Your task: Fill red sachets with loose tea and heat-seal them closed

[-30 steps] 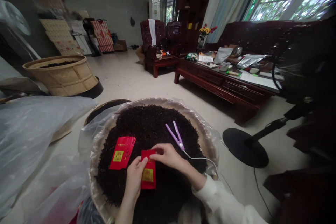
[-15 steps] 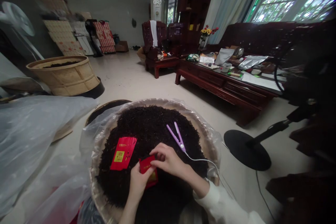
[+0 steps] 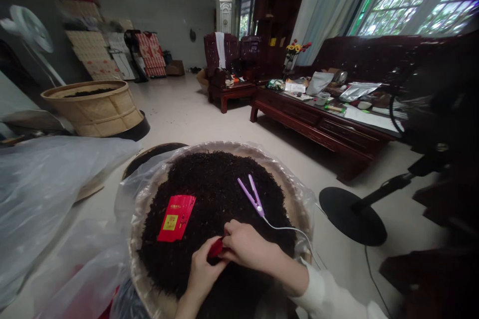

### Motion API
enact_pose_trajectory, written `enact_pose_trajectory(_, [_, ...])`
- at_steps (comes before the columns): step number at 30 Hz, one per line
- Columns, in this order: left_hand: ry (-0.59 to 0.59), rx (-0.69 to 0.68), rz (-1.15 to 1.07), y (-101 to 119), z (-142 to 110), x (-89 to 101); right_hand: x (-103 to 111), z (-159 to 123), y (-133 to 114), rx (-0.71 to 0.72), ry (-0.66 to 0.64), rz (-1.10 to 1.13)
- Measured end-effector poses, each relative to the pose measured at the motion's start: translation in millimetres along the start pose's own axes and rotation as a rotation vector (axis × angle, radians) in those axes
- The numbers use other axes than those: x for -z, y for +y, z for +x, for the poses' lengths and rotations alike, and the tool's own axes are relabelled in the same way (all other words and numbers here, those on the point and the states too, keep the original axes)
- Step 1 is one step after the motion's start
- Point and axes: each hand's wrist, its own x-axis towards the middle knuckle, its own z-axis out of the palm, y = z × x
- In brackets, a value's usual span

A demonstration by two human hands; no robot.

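Between my two hands is a small red packet (image 3: 215, 247), mostly covered by fingers. My left hand (image 3: 204, 266) grips its left side, and my right hand (image 3: 243, 245) pinches the right side. Both hang over a round basket (image 3: 139, 271) lined with clear plastic and heaped with dark loose tea leaves (image 3: 213, 179). Left of my hands, a fanned stack of red packets (image 3: 175, 218) with yellow labels lies on the leaves. Beyond my right hand rests a purple mini hair straightener (image 3: 252, 197), its arms apart and its white cord running off to the right.
A black stand base (image 3: 352, 216) is on the floor at right. Behind it stands a dark wooden table (image 3: 299, 114) loaded with bags and papers. Plastic sheeting (image 3: 45, 199) spreads at left, near another bamboo basket (image 3: 97, 114) and a white fan (image 3: 32, 27).
Both hands have shifted slightly, the right one lower. The red packet has turned, so its printed front and yellow label no longer show. The stack and straightener stay put.
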Motion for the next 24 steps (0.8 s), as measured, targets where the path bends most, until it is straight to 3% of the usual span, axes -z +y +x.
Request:
enact_pose_trajectory(4, [-0.001, 0.005, 0.020, 0.3, 1.9, 0.6, 1.3, 1.1, -4.8, 0.006, -0.015, 0.004])
enact_pose_trajectory(10, [0.008, 0.016, 0.067, 5.9, 1.5, 2.0, 8.8, -4.5, -0.7, -0.009, 0.109, 0.016])
enact_pose_trajectory(16, [0.018, 0.030, 0.046, 6.5, 4.6, 1.7, 2.4, 4.1, 2.0, 0.010, 0.035, -0.032])
enact_pose_trajectory(22, [0.005, 0.045, -0.005, 0.9, 7.3, 1.1, -2.3, 9.1, 2.5, -0.007, 0.363, 0.201])
enact_pose_trajectory(24, [-0.037, 0.056, -0.044, 3.2, 6.9, -1.6, -6.5, 16.1, 3.3, 0.014, 0.393, 0.149])
